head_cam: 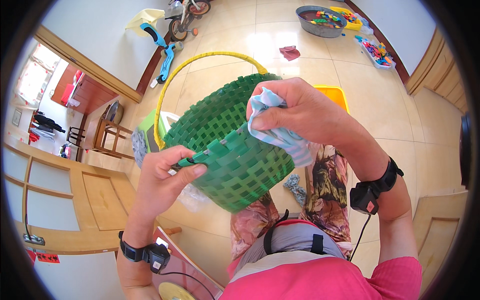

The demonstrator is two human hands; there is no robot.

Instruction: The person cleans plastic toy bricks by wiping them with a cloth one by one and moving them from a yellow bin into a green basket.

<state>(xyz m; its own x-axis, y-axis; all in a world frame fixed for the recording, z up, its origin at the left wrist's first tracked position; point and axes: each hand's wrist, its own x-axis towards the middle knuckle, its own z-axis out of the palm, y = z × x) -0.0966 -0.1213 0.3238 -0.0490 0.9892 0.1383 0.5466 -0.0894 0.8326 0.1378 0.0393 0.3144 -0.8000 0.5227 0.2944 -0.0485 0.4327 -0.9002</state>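
A green woven plastic-strip basket point(240, 168) with a yellow wrapped handle point(210, 55) is tilted in front of me, its opening facing up and away. My left hand point(165, 176) pinches the near left part of its rim between thumb and fingers. In my right hand point(296, 112) is a blue-and-white striped cloth point(285, 138), bunched at the right part of the rim and hanging down over the basket's outer side. The hand and cloth hide that stretch of the rim.
A yellow plastic container point(333, 95) stands behind my right hand. A grey cloth point(296, 187) lies on the tiles near my legs, a reddish cloth point(290, 53) farther off. Beyond are a metal tub point(320, 30) with toy blocks and a blue scooter point(167, 62). A wooden door point(101, 202) is left.
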